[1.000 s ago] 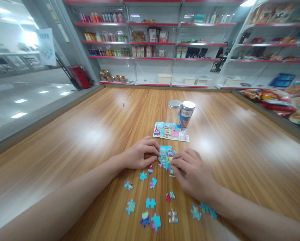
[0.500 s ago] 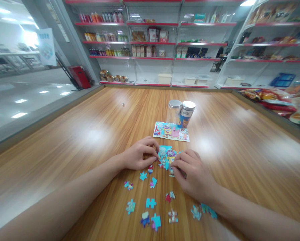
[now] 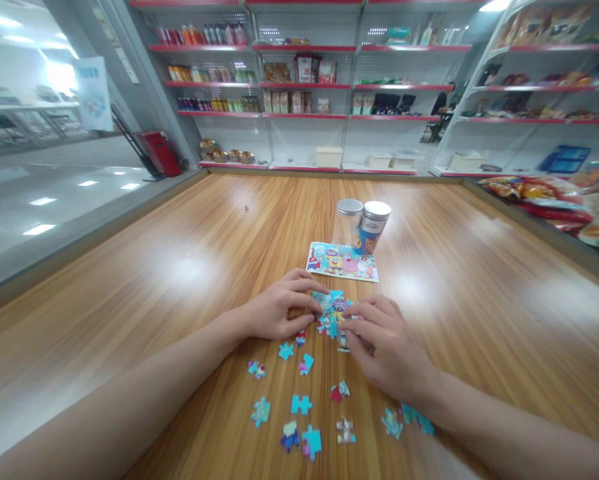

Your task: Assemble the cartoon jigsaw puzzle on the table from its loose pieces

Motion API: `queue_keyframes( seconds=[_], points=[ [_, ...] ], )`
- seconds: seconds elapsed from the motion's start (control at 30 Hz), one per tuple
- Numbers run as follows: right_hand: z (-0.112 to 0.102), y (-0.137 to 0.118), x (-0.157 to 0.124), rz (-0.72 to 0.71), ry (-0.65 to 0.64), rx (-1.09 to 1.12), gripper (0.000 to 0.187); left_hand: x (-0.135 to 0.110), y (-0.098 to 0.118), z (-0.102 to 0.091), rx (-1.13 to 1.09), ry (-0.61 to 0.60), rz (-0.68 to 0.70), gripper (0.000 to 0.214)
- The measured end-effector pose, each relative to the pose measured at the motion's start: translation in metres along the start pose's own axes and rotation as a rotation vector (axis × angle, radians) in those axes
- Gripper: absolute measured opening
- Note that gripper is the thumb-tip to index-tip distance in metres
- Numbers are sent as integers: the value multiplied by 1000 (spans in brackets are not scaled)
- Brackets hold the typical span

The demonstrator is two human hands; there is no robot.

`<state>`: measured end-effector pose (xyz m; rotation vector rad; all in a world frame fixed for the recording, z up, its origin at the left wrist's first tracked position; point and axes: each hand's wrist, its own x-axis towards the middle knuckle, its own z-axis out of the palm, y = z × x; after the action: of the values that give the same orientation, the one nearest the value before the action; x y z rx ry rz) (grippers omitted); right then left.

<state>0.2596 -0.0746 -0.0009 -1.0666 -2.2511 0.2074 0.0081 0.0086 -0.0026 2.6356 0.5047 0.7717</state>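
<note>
A partly joined cluster of colourful puzzle pieces [image 3: 332, 313] lies on the wooden table [image 3: 179, 267]. My left hand [image 3: 279, 308] rests at its left side, fingers curled and pinching its upper left edge. My right hand [image 3: 384, 347] lies over its right side, fingertips pressed on the pieces. Several loose puzzle pieces [image 3: 301, 403] are scattered on the table nearer to me, between my forearms. A printed reference picture [image 3: 343, 261] lies flat just beyond the cluster.
Two cylindrical tins with silver lids [image 3: 362, 227] stand behind the picture. Snack bags [image 3: 559, 200] are piled at the table's right edge. Red store shelves [image 3: 304, 87] with goods line the back wall. A glass partition runs along the left.
My left fingers have slid slightly right over the cluster's upper left edge. My right fingers have shifted slightly up and left on the pieces. The loose pieces have not moved.
</note>
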Motion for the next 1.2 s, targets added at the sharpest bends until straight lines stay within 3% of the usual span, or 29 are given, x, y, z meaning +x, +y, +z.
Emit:
queue_keyframes(
  seconds=[0.4, 0.6, 1.2],
  points=[
    [2, 0, 1, 1, -11, 12, 17, 0, -1, 2, -57, 10, -8, 23],
    [3, 2, 1, 0, -13, 15, 18, 1, 0, 2, -84, 17, -58, 8],
    [3, 2, 0, -2, -18, 29, 17, 1, 0, 1, -94, 11, -45, 7]
  ],
)
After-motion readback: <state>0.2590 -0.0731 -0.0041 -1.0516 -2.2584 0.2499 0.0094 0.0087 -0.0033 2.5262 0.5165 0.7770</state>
